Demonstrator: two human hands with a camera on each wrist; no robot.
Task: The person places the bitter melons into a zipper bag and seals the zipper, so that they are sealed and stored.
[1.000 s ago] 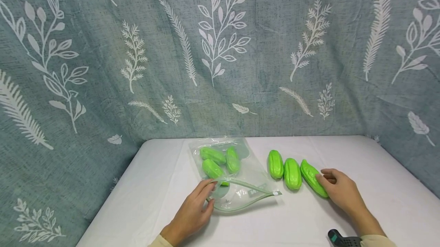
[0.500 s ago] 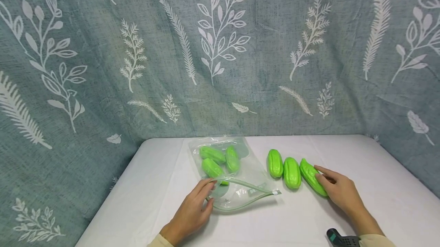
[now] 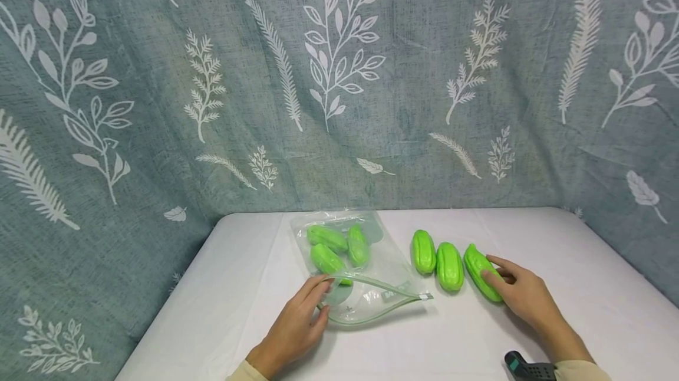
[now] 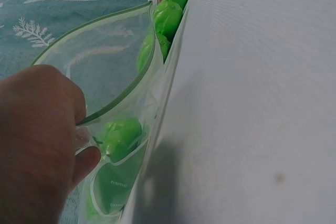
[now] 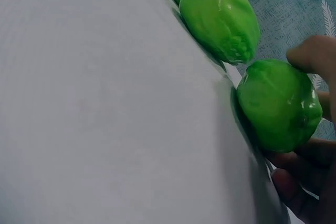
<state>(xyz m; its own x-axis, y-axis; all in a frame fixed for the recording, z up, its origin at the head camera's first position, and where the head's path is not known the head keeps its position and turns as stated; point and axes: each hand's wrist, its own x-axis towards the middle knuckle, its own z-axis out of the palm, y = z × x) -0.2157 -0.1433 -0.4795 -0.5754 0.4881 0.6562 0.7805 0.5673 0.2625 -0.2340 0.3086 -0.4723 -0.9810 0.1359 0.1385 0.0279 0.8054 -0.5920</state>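
In the head view a clear zip bag [image 3: 382, 282] with a green-edged mouth lies on the table, its mouth spread apart. My left hand [image 3: 297, 322] holds the left end of that mouth, fingers at the upper edge and thumb at the lower. Several green ridged, cucumber-like vegetables [image 3: 328, 259] are inside the bag. To its right, two more green vegetables [image 3: 424, 252] lie side by side. My right hand [image 3: 525, 298] grips a third loose green vegetable [image 5: 278, 106], thumb on one side and fingers curled round the other; it rests on the tabletop.
The white table [image 3: 414, 351] ends at a grey-green leaf-print curtain [image 3: 339, 151] behind and at the sides. A dark strapped device [image 3: 527, 368] sits at my right wrist. A printed label patch [image 4: 118, 187] shows on the bag in the left wrist view.
My right fingers have straightened and settled along the far side of the rightmost vegetable, which has turned slightly. The left hand and the bag stay where they were.
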